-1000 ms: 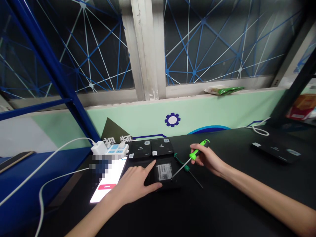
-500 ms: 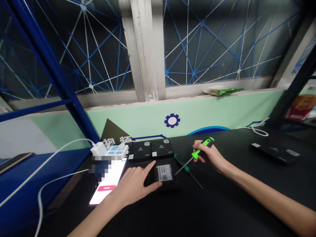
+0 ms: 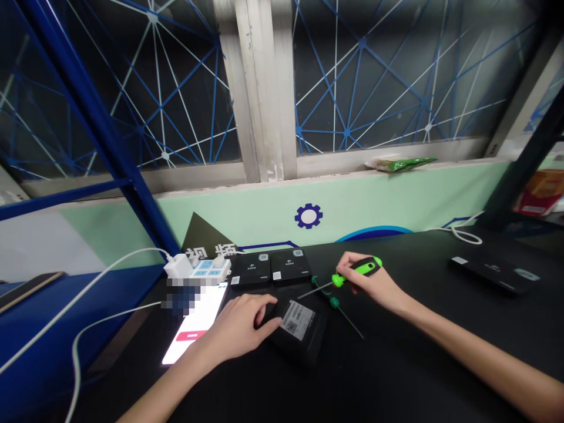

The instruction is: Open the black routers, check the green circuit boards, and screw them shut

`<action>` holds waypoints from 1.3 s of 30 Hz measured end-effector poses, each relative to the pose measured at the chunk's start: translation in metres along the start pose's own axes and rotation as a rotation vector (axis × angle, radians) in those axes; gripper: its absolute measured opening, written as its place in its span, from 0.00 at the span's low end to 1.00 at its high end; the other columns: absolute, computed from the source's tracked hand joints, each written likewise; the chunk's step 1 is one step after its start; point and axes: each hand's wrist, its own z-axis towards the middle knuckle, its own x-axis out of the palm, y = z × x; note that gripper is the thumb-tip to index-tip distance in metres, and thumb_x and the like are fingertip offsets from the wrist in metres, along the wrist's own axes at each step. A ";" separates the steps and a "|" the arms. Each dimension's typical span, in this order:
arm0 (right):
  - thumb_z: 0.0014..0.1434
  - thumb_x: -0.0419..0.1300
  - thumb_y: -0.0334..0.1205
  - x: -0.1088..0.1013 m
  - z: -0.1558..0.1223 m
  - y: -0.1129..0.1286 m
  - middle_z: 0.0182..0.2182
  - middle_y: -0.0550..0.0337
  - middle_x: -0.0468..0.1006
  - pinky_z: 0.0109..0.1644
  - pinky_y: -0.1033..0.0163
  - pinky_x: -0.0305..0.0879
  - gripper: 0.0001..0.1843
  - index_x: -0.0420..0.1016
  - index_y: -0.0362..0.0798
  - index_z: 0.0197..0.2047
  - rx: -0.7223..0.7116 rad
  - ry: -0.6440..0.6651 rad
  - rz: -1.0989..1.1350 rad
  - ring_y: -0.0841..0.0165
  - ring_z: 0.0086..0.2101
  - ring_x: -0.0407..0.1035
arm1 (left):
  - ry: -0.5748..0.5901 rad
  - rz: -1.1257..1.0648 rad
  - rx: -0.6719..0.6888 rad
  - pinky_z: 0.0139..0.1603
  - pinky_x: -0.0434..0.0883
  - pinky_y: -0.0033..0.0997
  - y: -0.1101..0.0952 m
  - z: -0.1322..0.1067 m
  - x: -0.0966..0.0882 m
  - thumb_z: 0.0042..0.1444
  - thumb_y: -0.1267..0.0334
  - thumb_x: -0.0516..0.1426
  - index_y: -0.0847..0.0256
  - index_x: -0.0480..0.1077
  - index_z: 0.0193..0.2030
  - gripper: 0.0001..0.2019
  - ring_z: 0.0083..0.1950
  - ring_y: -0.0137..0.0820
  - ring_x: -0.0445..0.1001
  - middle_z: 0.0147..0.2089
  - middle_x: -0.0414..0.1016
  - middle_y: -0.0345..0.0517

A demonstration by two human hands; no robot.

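My left hand point(image 3: 240, 320) grips the left side of a black set-top box point(image 3: 314, 336), thumb near its white label and fingers curled at the corner. The box lies label side up, turned at an angle and seemingly tilted. My right hand point(image 3: 363, 276) is closed round the handle of a green and black screwdriver point(image 3: 361, 268). Its shaft points left, and the tip is at the box's far edge; whether it touches, I cannot tell. A second screwdriver with a green handle point(image 3: 333, 302) lies on the table just right of the box.
Two more black boxes, a left one point(image 3: 250, 269) and a right one point(image 3: 291, 265), stand behind. A lit phone point(image 3: 198, 323) and a white power strip point(image 3: 211, 269) lie left. Another black box point(image 3: 493, 273) and a white cable point(image 3: 467, 236) are at the right.
The set-top box has turned and shifted toward me. My left fingers have curled in from a stretched position. The screwdriver tip has moved from the box's right side to its far edge.
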 end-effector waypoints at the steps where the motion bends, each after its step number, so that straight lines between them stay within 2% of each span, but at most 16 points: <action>1: 0.60 0.63 0.54 0.000 -0.001 0.001 0.22 0.64 0.72 0.24 0.66 0.55 0.19 0.70 0.48 0.29 -0.015 0.007 -0.011 0.72 0.19 0.61 | -0.009 -0.006 0.023 0.35 0.65 0.31 0.000 0.000 0.000 0.66 0.49 0.53 0.54 0.74 0.54 0.17 0.36 0.36 0.73 0.31 0.72 0.39; 6: 0.60 0.64 0.48 -0.002 -0.003 0.008 0.24 0.63 0.73 0.28 0.66 0.57 0.13 0.71 0.48 0.31 -0.088 0.059 -0.097 0.71 0.24 0.62 | -0.055 -0.061 0.095 0.34 0.66 0.29 0.002 0.002 0.004 0.67 0.55 0.54 0.52 0.73 0.53 0.12 0.35 0.32 0.73 0.38 0.73 0.39; 10: 0.60 0.64 0.45 -0.005 0.000 0.020 0.26 0.62 0.75 0.30 0.65 0.58 0.12 0.70 0.48 0.30 -0.104 0.129 -0.127 0.70 0.26 0.64 | -0.160 -0.072 0.099 0.34 0.68 0.29 0.001 0.003 0.007 0.68 0.57 0.54 0.52 0.73 0.49 0.09 0.36 0.31 0.73 0.42 0.73 0.39; 13: 0.59 0.64 0.43 -0.008 0.007 0.031 0.26 0.63 0.74 0.30 0.66 0.57 0.11 0.70 0.47 0.29 -0.113 0.144 -0.185 0.71 0.26 0.62 | -0.203 -0.015 0.160 0.44 0.70 0.35 -0.003 0.002 0.008 0.69 0.59 0.52 0.53 0.74 0.50 0.11 0.44 0.36 0.74 0.45 0.74 0.42; 15: 0.57 0.64 0.40 -0.008 0.013 0.039 0.25 0.65 0.73 0.29 0.66 0.56 0.10 0.69 0.47 0.27 -0.117 0.161 -0.220 0.72 0.25 0.60 | -0.195 0.028 0.177 0.52 0.70 0.42 -0.006 0.000 0.009 0.69 0.57 0.52 0.53 0.73 0.53 0.12 0.49 0.39 0.74 0.48 0.75 0.44; 17: 0.55 0.63 0.37 -0.008 0.020 0.046 0.23 0.65 0.72 0.28 0.67 0.55 0.09 0.68 0.47 0.26 -0.120 0.190 -0.244 0.72 0.24 0.60 | -0.164 0.050 0.172 0.60 0.66 0.50 -0.009 -0.002 0.011 0.67 0.51 0.54 0.54 0.71 0.57 0.17 0.54 0.42 0.73 0.54 0.74 0.46; 19: 0.53 0.61 0.33 -0.006 0.030 0.053 0.22 0.66 0.72 0.27 0.67 0.55 0.07 0.68 0.47 0.25 -0.114 0.215 -0.266 0.72 0.23 0.60 | -0.122 0.044 0.162 0.66 0.61 0.56 -0.011 -0.005 0.013 0.63 0.45 0.56 0.55 0.67 0.64 0.26 0.61 0.47 0.69 0.61 0.70 0.49; 22: 0.52 0.58 0.31 0.001 0.046 0.059 0.20 0.65 0.72 0.26 0.67 0.55 0.07 0.67 0.47 0.24 -0.107 0.254 -0.310 0.73 0.22 0.59 | -0.039 0.006 0.150 0.69 0.56 0.58 -0.012 -0.008 0.018 0.57 0.40 0.60 0.53 0.57 0.71 0.39 0.69 0.51 0.60 0.70 0.61 0.50; 25: 0.52 0.57 0.30 0.014 0.060 0.060 0.16 0.69 0.65 0.23 0.67 0.52 0.11 0.62 0.48 0.20 -0.134 0.243 -0.365 0.74 0.20 0.55 | 0.012 -0.032 0.132 0.71 0.54 0.56 -0.010 -0.007 0.022 0.54 0.40 0.62 0.51 0.50 0.74 0.45 0.72 0.51 0.54 0.74 0.52 0.48; 27: 0.53 0.57 0.30 0.023 0.066 0.056 0.15 0.70 0.60 0.23 0.67 0.50 0.16 0.56 0.49 0.19 -0.202 0.200 -0.364 0.75 0.19 0.52 | 0.028 -0.056 0.124 0.71 0.54 0.55 -0.010 -0.007 0.024 0.54 0.41 0.62 0.50 0.47 0.75 0.46 0.73 0.50 0.52 0.75 0.49 0.48; 30: 0.60 0.59 0.37 0.034 0.066 0.041 0.18 0.70 0.59 0.24 0.66 0.50 0.16 0.60 0.48 0.22 -0.285 0.184 -0.343 0.74 0.21 0.51 | 0.053 -0.080 0.118 0.71 0.54 0.56 -0.011 -0.006 0.024 0.55 0.41 0.62 0.50 0.45 0.75 0.46 0.73 0.50 0.52 0.75 0.49 0.49; 35: 0.63 0.61 0.47 0.046 0.047 0.002 0.22 0.64 0.70 0.24 0.67 0.55 0.14 0.68 0.47 0.32 -0.264 0.054 -0.120 0.73 0.21 0.59 | 0.061 -0.065 0.120 0.71 0.53 0.56 -0.012 -0.005 0.024 0.57 0.40 0.61 0.52 0.45 0.75 0.46 0.73 0.50 0.52 0.75 0.50 0.51; 39: 0.65 0.61 0.46 0.055 0.028 -0.020 0.23 0.63 0.74 0.24 0.67 0.61 0.11 0.69 0.47 0.42 -0.252 0.050 0.041 0.71 0.21 0.66 | 0.046 -0.069 0.137 0.70 0.55 0.57 -0.011 -0.005 0.024 0.57 0.40 0.61 0.50 0.45 0.75 0.46 0.72 0.51 0.53 0.75 0.51 0.51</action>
